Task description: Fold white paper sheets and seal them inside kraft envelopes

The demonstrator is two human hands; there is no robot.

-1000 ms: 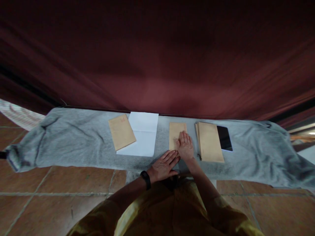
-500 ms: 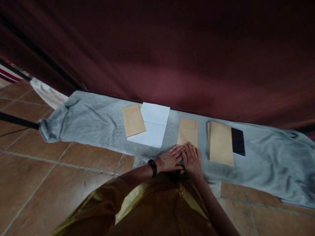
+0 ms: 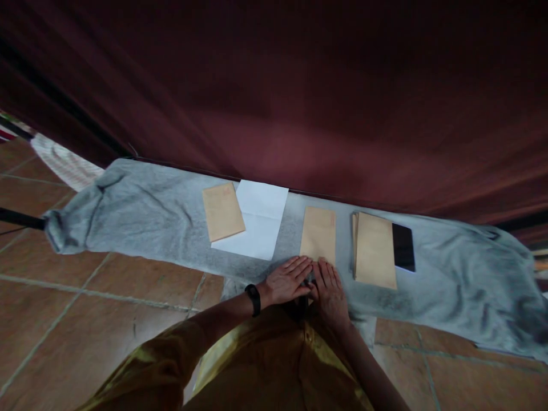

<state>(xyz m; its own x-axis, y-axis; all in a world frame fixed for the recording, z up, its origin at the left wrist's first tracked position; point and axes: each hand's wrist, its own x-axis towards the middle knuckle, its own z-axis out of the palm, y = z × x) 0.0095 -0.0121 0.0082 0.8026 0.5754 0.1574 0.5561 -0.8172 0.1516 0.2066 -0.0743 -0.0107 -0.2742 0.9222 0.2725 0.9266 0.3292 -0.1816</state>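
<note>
A brown paper envelope (image 3: 318, 234) lies on the grey cloth (image 3: 162, 234) in front of me. My left hand (image 3: 286, 282), a black band on its wrist, rests flat with fingers stretched at the envelope's lower left edge. Beside it my right hand (image 3: 330, 294) lies flat over the envelope's lower end, fingers extended. The hands nearly meet and cover the envelope's near part. To the right is a stack of brown envelopes (image 3: 375, 251). Further left another brown envelope (image 3: 223, 212) overlaps a creased white sheet of paper (image 3: 263, 220).
A dark flat device (image 3: 403, 246), perhaps a tablet or phone, lies partly under the right stack. A dark red curtain-like fabric (image 3: 274, 137) rises behind the cloth. Tiled floor (image 3: 107, 319) shows below, and a black bar (image 3: 21, 218) reaches in from the left.
My hands have slid slightly toward me and apart at the fingertips, both staying flat at the envelope's near end. The whole view has shifted a little.
</note>
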